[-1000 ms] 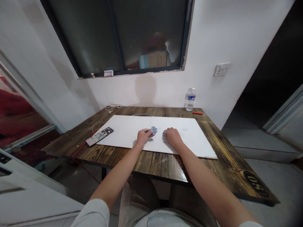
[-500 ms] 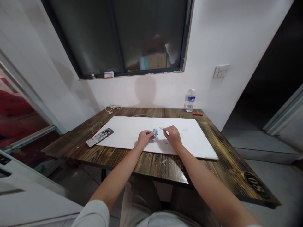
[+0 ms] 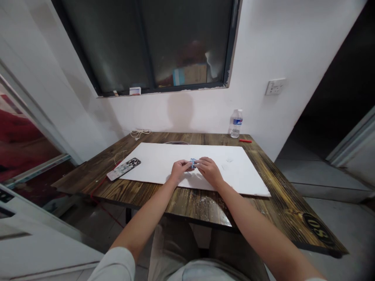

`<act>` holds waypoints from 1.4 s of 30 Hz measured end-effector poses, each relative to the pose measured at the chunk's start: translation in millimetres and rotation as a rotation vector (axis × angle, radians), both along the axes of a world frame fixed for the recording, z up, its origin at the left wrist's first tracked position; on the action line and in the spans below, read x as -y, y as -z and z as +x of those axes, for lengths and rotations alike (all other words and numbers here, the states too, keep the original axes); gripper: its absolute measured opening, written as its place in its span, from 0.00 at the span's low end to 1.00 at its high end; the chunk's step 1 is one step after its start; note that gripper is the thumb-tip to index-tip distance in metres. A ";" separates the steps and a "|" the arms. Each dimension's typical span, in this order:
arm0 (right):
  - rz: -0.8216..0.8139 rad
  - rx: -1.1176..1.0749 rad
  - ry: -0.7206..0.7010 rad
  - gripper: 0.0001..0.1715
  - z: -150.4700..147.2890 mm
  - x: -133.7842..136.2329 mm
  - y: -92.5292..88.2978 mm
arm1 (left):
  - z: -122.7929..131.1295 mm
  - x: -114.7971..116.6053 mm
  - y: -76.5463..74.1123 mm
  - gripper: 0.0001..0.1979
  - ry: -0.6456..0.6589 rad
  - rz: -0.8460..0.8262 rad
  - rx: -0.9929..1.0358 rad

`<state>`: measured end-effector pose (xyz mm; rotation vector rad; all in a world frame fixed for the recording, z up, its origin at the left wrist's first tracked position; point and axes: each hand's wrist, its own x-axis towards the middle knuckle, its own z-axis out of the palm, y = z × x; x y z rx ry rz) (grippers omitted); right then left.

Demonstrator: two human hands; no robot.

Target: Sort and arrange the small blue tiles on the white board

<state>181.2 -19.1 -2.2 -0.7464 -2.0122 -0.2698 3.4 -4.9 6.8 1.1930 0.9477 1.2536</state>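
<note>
Left hand (image 3: 179,170) and right hand (image 3: 209,171) have come together, pinching a little blue piece (image 3: 193,163) above a white board (image 3: 155,162) on a wood table (image 3: 199,205).

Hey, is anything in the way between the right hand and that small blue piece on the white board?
No, nothing visible stands between them. The right hand is right up against the small blue piece, whose other side the left hand pinches, just above the white board.
</note>
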 end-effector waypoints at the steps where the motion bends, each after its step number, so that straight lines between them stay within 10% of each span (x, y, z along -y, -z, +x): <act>1: -0.006 0.000 0.001 0.13 0.5 -0.1 0.1 | -0.1 0.1 0.0 0.23 0.005 0.004 0.005; 15: -0.069 -0.099 -0.032 0.10 4.2 -1.7 -7.8 | -1.9 -4.3 2.2 0.23 -0.043 0.034 0.012; 26: -0.697 0.349 0.420 0.16 25.7 6.2 -17.3 | -3.6 -7.7 2.1 0.17 -0.191 -0.016 -0.033; 42: -0.504 0.290 0.371 0.19 13.6 7.3 -5.5 | -5.6 -11.5 7.3 0.18 -0.174 -0.005 -0.048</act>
